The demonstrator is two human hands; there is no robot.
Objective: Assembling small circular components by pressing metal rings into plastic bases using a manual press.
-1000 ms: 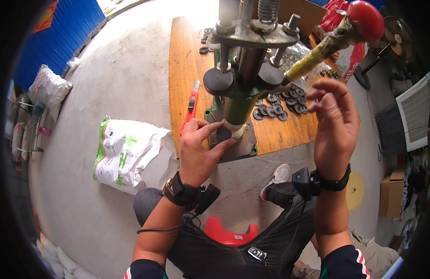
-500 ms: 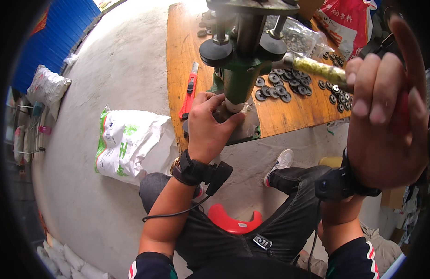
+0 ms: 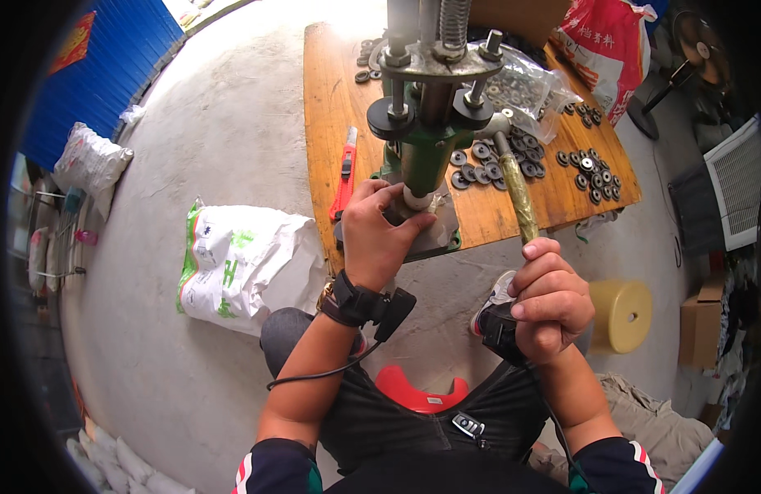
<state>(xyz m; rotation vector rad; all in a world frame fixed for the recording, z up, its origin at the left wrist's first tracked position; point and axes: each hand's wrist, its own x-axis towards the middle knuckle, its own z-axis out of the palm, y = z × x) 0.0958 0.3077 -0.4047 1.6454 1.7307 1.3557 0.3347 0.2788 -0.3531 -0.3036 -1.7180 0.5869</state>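
Concrete floor, wooden desk (image 3: 331, 107) strewn with dark washers (image 3: 586, 173).
Green press (image 3: 421, 156): right hand (image 3: 549, 300) grips its lever (image 3: 516, 193); left hand (image 3: 376, 239) pinches a part at its base.

Small workshop: a green hand press (image 3: 421, 156) is standing on a wooden workbench (image 3: 335, 107), metal washers (image 3: 590, 173) are lying scattered beside a red utility knife (image 3: 345, 177), and filled sacks (image 3: 244, 263) are resting on the bare concrete floor (image 3: 224, 115).
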